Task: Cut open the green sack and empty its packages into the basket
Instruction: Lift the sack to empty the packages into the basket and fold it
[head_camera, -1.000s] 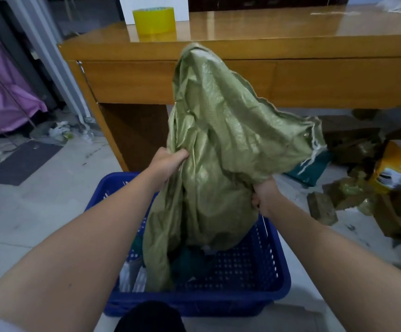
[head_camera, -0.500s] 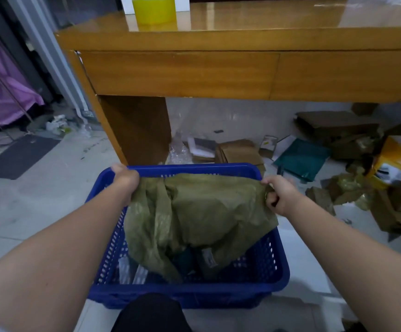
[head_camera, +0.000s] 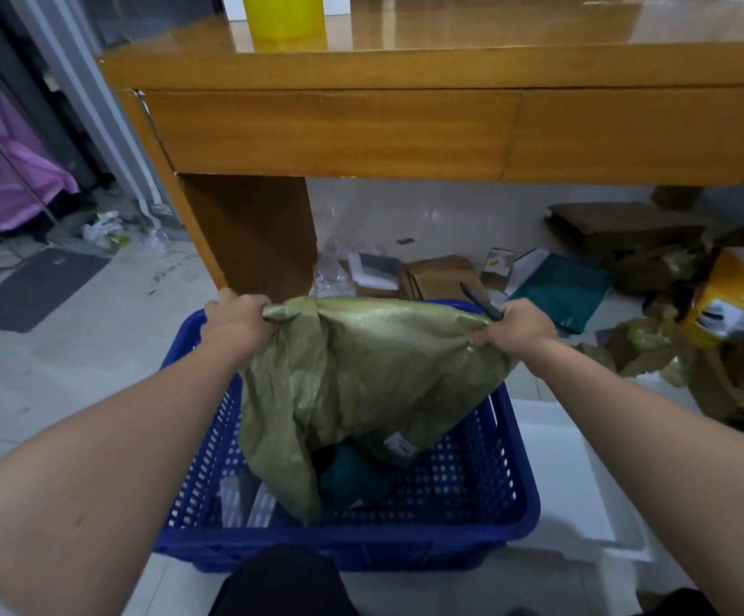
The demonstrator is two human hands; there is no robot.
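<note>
The green woven sack (head_camera: pixel 370 375) hangs limp over the blue plastic basket (head_camera: pixel 485 495). My left hand (head_camera: pixel 237 320) grips its upper left corner. My right hand (head_camera: pixel 519 329) grips the upper right corner and also holds a dark blade-like tool (head_camera: pixel 479 300) that sticks out toward the desk. Under the sack's lower edge, a teal package (head_camera: pixel 352 475), a grey package with a white label (head_camera: pixel 399 446) and clear wrapped packages (head_camera: pixel 250 500) lie in the basket. The sack hides the rest of the basket's contents.
A wooden desk (head_camera: pixel 405 126) stands just beyond the basket, with a yellow tape roll (head_camera: pixel 283 13) on top. Flattened cardboard (head_camera: pixel 441 275), a teal mailer (head_camera: pixel 561 291) and a yellow box (head_camera: pixel 734 295) litter the floor at right. A dark mat (head_camera: pixel 32 289) lies at left.
The sack was held high in front of the desk a second ago. Both hands dropped it low over the basket, spread apart to its corners, and have now risen slightly.
</note>
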